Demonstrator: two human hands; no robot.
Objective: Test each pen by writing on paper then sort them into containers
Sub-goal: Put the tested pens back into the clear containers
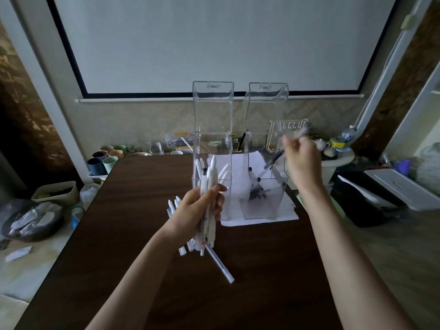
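A lone white pen (219,265) lies slantwise on the desk (142,258). Just above it the left hand (200,210) grips a bundle of white pens (209,182), upright, tips toward the far edge. Beyond, on paper (262,217), stands the right container (264,206). The blurred right hand (302,158) hovers there, fingers curled, beside a slanted dark pen (273,160); I cannot tell whether it grips the pen.

Nothing is legible: scribbles on the paper (238,167) beyond the left fingers (214,190), moulded marks on the left lid (213,103) and right lid (266,101) above them, and the yellow label (181,135) on a far box (175,141) are too blurred.
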